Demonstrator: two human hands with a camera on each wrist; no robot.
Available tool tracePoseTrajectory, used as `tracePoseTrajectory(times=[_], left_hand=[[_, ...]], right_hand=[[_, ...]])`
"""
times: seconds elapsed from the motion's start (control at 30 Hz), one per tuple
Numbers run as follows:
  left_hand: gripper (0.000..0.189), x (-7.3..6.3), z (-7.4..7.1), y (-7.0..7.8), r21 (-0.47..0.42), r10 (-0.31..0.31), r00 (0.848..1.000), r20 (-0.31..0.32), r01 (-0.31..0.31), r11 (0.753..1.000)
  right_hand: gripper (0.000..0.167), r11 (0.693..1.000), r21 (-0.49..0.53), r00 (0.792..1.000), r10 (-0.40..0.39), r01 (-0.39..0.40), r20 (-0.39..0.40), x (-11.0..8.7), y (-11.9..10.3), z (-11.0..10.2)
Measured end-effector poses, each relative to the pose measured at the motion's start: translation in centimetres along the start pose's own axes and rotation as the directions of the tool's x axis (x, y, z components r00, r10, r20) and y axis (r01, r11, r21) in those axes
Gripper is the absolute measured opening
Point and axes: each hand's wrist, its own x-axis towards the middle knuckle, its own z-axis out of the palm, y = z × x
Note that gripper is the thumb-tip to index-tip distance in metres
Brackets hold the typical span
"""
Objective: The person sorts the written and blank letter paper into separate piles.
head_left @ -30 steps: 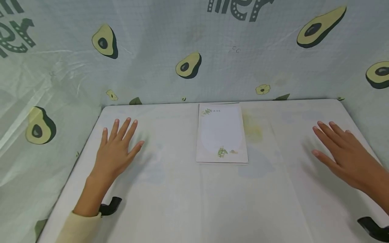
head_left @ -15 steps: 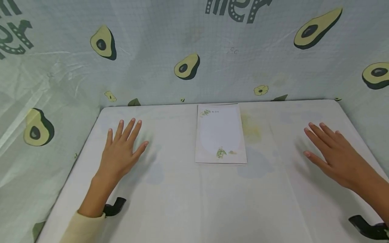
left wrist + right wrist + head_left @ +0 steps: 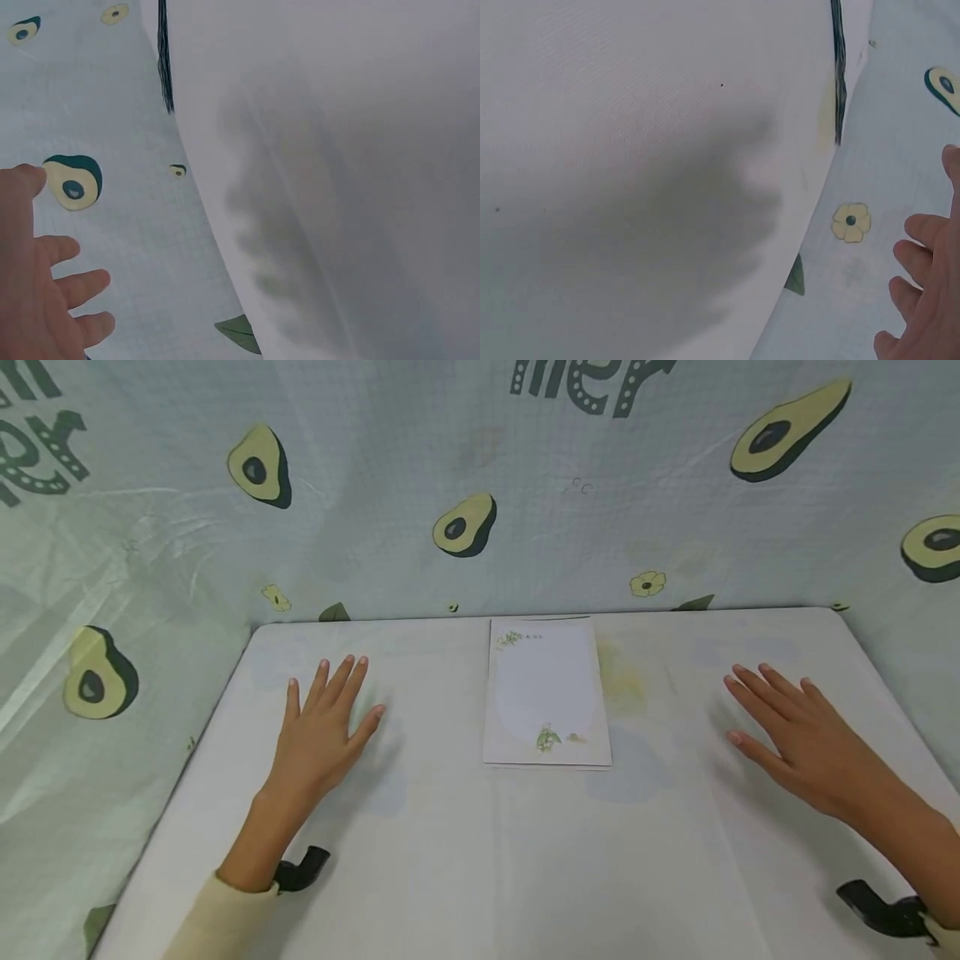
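A white paper pad (image 3: 547, 685), printed with small green sprigs and a line of tiny text, lies at the table's back edge near the middle. It looks like a stack of sheets, slightly uneven at the front. To its left, my left hand (image 3: 322, 735) hovers over the table with fingers straight and spread, holding nothing. On the other side, my right hand (image 3: 802, 743) is held likewise, palm down and apart from the pad. Both cast shadows on the tabletop. Fingers of the left hand (image 3: 45, 277) and right hand (image 3: 930, 277) show at the outer edges of the wrist views.
The white table (image 3: 450, 860) bears faint yellow and bluish stains. Behind and to its left hangs a pale green sheet (image 3: 360, 460) printed with avocados. A black curved piece (image 3: 303, 868) sits at the left wrist, another black piece (image 3: 881, 910) at the right.
Both hands have drifted inward, the left one to the right and the right one to the left. The paper pad has stayed in place.
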Motion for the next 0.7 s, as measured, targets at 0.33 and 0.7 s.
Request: tracePoseTrajectory(times=[0.33,0.7], left_hand=[[0.063,0.7,1.1,1.9,-0.199,0.030,1.000,-0.001,-0.029,0.980],[0.050,1.7,1.7,3.7,-0.592,-0.018,0.995,0.095,0.071,0.803]], right_hand=[[0.068,0.995,0.097,0.998,-0.027,0.022,0.053,1.8,-1.5,0.3],[0.061,0.983,0.179,0.994,0.026,-0.046,0.111,4.1,-3.7,0.9]])
